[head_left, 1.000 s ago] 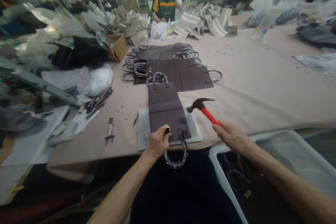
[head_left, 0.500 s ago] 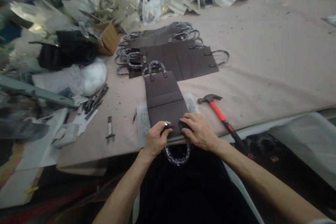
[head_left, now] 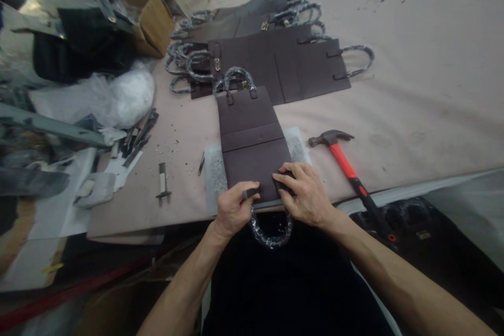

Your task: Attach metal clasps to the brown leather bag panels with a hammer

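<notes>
A dark brown bag panel point(head_left: 254, 160) lies lengthwise before me, with one plastic-wrapped handle at its far end. Over its near edge hangs a second wrapped handle point(head_left: 271, 241), looping toward my lap. My left hand point(head_left: 234, 207) is closed on the left end of this handle, a dark tab standing out between thumb and fingers. The right end is pinched by my right hand point(head_left: 305, 191), whose fingers press at the panel's near right corner. Beneath the panel is a pale, scuffed board point(head_left: 214, 173). The exact fixing points are hidden by my fingers.
Right of the panel rests a claw hammer point(head_left: 344, 163) with a red and black handle. A pronged punch point(head_left: 162, 184) lies to the left. Beyond are stacked brown panels point(head_left: 252, 63) with wrapped handles. Plastic bags point(head_left: 132, 94) and a cardboard box point(head_left: 154, 23) crowd the left.
The view has tilted down and come nearer, so the person across the table is out of sight. My left fingers have shifted, showing more of the dark tab. Both hands stay on the near handle.
</notes>
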A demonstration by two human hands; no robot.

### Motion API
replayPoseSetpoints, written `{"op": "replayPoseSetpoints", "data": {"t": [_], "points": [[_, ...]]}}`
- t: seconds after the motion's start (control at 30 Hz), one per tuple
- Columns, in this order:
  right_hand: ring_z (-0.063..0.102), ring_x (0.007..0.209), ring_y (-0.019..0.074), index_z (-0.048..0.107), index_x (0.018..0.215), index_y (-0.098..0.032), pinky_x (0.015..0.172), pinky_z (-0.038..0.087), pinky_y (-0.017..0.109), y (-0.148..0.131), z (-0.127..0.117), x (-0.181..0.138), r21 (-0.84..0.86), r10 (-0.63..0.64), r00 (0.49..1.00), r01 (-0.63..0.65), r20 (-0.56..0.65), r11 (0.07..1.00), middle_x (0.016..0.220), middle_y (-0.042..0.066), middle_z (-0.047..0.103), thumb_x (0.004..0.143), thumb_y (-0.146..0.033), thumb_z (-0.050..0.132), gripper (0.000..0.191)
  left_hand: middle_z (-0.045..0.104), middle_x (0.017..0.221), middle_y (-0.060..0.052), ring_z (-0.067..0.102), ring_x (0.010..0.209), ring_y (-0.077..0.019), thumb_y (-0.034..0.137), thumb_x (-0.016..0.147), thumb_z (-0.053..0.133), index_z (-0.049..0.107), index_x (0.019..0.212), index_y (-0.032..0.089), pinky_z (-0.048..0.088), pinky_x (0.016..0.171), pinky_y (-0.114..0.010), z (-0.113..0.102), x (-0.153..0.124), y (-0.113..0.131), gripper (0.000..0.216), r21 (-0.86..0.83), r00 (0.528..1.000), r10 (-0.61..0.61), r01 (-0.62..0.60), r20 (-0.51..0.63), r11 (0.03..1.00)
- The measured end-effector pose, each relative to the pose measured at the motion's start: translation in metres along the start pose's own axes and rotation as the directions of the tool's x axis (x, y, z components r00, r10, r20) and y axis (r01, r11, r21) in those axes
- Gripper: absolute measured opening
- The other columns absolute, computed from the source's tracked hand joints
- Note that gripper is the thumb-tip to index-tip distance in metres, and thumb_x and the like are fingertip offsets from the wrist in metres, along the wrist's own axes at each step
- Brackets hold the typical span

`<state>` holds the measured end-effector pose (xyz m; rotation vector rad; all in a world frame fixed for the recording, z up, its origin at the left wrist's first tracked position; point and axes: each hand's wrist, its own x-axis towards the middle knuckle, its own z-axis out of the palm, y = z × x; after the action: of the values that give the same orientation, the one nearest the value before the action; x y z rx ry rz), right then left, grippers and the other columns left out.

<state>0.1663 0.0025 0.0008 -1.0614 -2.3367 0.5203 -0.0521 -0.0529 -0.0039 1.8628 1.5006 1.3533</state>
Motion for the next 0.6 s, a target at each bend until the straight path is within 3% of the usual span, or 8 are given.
{"op": "replayPoseSetpoints", "data": {"t": [0.2,0.4,0.6], "points": [[0.054,0.114,0.0303,0.069,0.119,-0.017,0.101,0.043,0.048,-0.002,-0.001,0.001,0.004,0.029,1.0,-0.029,0.005,1.0,0.122,0.013,0.06,0.086,-0.023,0.063,0.034,0.08,0.094,-0.004,0.077,0.087,-0.0176,0.02,0.093,0.066,0.075,0.097,0.019,0.064,0.083,-0.029,-0.004,0.0,-0.001,0.01,0.0,0.991,-0.132,0.132,-0.032,0.991],[0.053,0.113,0.031,0.069,0.119,-0.017,0.099,0.043,0.049,-0.004,-0.002,0.003,-0.001,0.045,0.999,-0.045,0.018,0.999,0.122,0.013,0.06,0.086,-0.023,0.063,0.034,0.08,0.097,-0.005,0.078,0.09,-0.0179,0.016,0.092,0.065,0.073,0.097,0.018,0.064,0.088,-0.031,-0.004,-0.001,0.002,0.01,0.052,0.999,0.014,-0.012,-0.029,0.999],[0.053,0.113,0.0317,0.069,0.121,-0.017,0.099,0.043,0.05,-0.002,-0.001,0.002,-0.004,0.052,0.998,-0.052,0.033,0.999,0.124,0.013,0.06,0.084,-0.023,0.064,0.037,0.08,0.095,-0.004,0.078,0.087,-0.0169,0.015,0.092,0.066,0.074,0.096,0.018,0.064,0.085,-0.027,0.007,0.003,0.007,0.01,0.035,0.998,-0.047,0.049,-0.04,0.998]]}}
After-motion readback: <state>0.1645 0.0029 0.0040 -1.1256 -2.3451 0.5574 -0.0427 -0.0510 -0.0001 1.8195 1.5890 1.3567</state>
